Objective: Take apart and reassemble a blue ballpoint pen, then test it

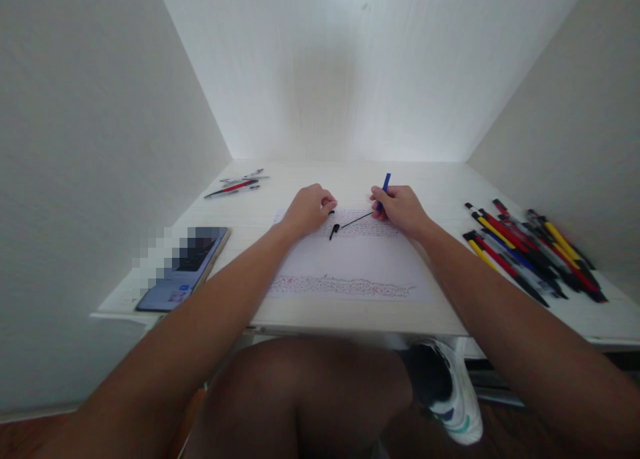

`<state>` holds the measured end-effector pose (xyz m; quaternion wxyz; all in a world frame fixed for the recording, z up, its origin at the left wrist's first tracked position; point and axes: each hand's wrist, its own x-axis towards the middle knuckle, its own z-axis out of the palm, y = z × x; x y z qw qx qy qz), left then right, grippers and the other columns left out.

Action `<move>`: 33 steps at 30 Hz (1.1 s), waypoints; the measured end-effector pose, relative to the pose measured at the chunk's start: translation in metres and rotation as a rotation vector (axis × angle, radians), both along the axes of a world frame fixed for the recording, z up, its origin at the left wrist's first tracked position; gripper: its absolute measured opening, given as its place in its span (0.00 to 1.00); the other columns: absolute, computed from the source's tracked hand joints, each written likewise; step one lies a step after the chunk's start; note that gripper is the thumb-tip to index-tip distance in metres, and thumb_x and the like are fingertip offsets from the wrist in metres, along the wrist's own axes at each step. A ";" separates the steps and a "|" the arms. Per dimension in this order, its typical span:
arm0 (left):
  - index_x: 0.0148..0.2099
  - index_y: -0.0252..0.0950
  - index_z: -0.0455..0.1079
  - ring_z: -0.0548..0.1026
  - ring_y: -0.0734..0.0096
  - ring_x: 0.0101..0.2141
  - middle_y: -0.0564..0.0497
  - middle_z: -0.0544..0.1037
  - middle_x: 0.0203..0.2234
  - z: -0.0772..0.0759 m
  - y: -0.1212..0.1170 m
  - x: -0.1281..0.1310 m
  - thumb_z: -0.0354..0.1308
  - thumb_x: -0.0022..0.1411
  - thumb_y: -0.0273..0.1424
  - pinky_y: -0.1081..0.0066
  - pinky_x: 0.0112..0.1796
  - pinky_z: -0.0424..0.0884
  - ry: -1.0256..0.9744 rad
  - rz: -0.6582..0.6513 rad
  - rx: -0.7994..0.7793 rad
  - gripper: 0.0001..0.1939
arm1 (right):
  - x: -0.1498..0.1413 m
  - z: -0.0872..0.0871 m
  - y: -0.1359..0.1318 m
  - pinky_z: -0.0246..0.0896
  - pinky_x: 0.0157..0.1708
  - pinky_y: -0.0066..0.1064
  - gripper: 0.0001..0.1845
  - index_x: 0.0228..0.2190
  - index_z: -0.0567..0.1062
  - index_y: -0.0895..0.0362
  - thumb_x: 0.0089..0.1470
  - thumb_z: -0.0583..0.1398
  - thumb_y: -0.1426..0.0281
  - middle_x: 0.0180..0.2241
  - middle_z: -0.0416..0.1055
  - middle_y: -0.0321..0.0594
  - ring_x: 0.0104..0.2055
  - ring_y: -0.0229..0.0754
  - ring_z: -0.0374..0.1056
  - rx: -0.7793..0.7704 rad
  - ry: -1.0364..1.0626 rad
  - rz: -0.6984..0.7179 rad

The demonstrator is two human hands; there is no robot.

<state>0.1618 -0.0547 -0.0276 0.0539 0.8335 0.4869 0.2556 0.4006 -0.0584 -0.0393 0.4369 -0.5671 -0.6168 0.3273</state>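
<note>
One white desk (pixel 310 172) bears a printed sheet (pixel 350 262), the clock's centre here. A mixed pen pile (pixel 530 252) lies at three o'clock, a phone (pixel 200 259) at nine, a small pen group (pixel 235 187) at ten. At eleven, the left hand (pixel 306 211) has curled fingers; whether they grip anything, I cannot tell. At one, the right hand (pixel 404 207) pinches an upright-leaning blue pen (pixel 387 181). It should be light, stiff and a bit slippery, best held mid-barrel. The thin black rod (pixel 357 220) looks bendable and easily snapped; take it near an end. Beside it sits a black clipped piece (pixel 335 229).

Count: one sheet, over ten pens in the pile, one phone, perhaps four or five blurred pens at ten, one blue pen, one rod, one clipped piece.
</note>
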 end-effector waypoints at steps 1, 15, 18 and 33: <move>0.39 0.36 0.79 0.72 0.65 0.38 0.45 0.78 0.37 0.000 0.000 0.000 0.55 0.67 0.32 0.62 0.45 0.67 -0.001 0.000 0.002 0.12 | 0.000 0.001 -0.001 0.62 0.18 0.27 0.17 0.31 0.77 0.62 0.74 0.58 0.69 0.28 0.74 0.47 0.23 0.42 0.69 0.002 0.027 0.003; 0.39 0.37 0.80 0.75 0.67 0.37 0.49 0.80 0.35 -0.004 0.003 -0.002 0.60 0.63 0.32 0.64 0.44 0.68 -0.042 -0.040 -0.033 0.07 | 0.010 -0.008 0.011 0.58 0.20 0.29 0.22 0.40 0.81 0.60 0.75 0.54 0.59 0.23 0.68 0.41 0.22 0.42 0.64 0.115 0.006 -0.031; 0.38 0.38 0.80 0.75 0.68 0.36 0.50 0.80 0.34 -0.001 0.000 -0.001 0.62 0.62 0.32 0.65 0.44 0.69 -0.053 -0.061 -0.046 0.06 | 0.012 -0.012 0.014 0.61 0.23 0.30 0.19 0.41 0.80 0.60 0.74 0.56 0.60 0.24 0.70 0.41 0.24 0.43 0.66 0.122 -0.015 -0.016; 0.35 0.36 0.80 0.72 0.66 0.34 0.45 0.77 0.34 0.007 -0.012 0.008 0.60 0.64 0.38 0.62 0.40 0.68 0.049 -0.059 -0.057 0.12 | 0.023 0.009 0.006 0.65 0.42 0.40 0.04 0.34 0.81 0.61 0.61 0.67 0.72 0.29 0.73 0.44 0.31 0.49 0.71 0.163 -0.589 -0.107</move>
